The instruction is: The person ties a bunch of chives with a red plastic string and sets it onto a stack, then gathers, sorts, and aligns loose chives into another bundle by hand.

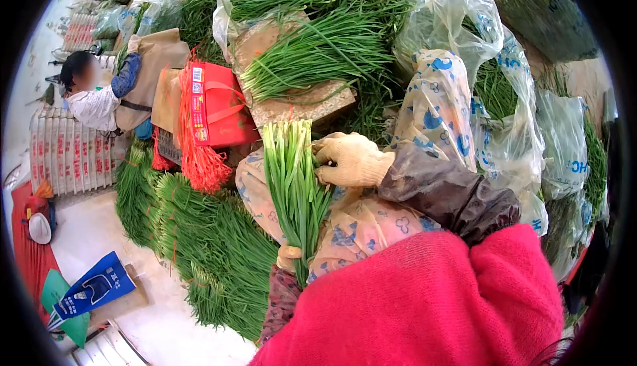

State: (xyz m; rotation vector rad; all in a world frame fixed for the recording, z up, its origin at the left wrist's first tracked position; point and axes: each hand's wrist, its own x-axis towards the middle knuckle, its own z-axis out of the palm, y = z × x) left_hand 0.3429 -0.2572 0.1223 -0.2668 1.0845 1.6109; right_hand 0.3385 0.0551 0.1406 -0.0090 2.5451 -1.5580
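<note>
A bunch of garlic chives [292,187] lies across my lap, its pale cut ends at the top and its green leaves toward me. My left hand [288,258], in a light glove, is closed round the leafy lower part; most of its fingers are hidden. At the right edge of the bunch, near the pale ends, my gloved right hand [353,159] has its fingers curled against the stalks. Beyond the bunch, loose chives [318,58] rest on a patterned board [312,109]. A red box [222,107] with red ties [199,160] stands to the left.
Tied chive bundles [206,233] cover the floor at left. Clear plastic bags [504,121] of greens crowd the right side. Another person [99,94] sits at far left near stacked white crates [70,150]. A blue bag [96,286] lies at lower left.
</note>
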